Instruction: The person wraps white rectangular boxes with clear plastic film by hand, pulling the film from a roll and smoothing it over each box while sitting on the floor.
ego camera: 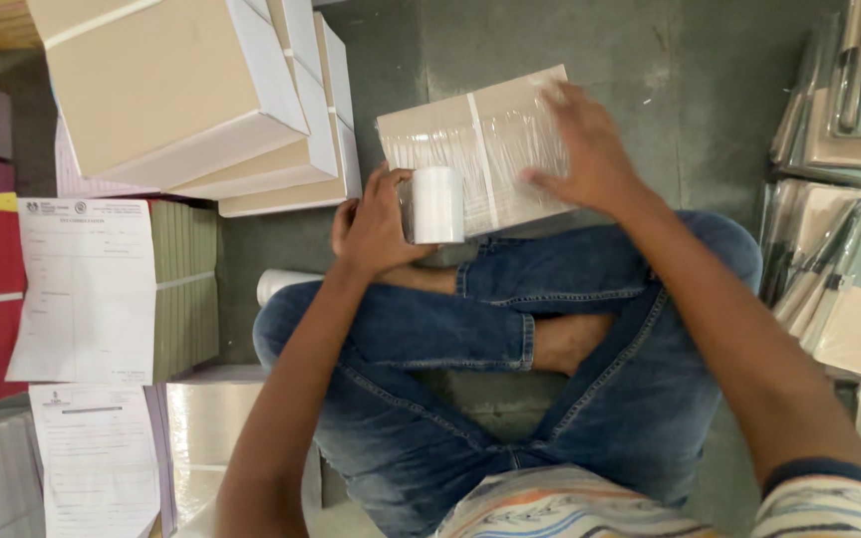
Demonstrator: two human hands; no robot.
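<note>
The left hand has its grip closed around a white roll of stretch film, at the paper bundle's seven o'clock corner. The right hand lies flat and open on top. The bundle looks heavy, stiff and slippery under the film; its corners seem the best hold.

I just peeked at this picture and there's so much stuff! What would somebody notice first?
First, the two hands in the middle: the left hand holds a white roll of clear wrap, and the right hand presses on a brown bundle half covered in shiny wrap. Below are crossed legs in blue jeans on the floor. Big tan stacks of paper lean at the upper left.
</note>
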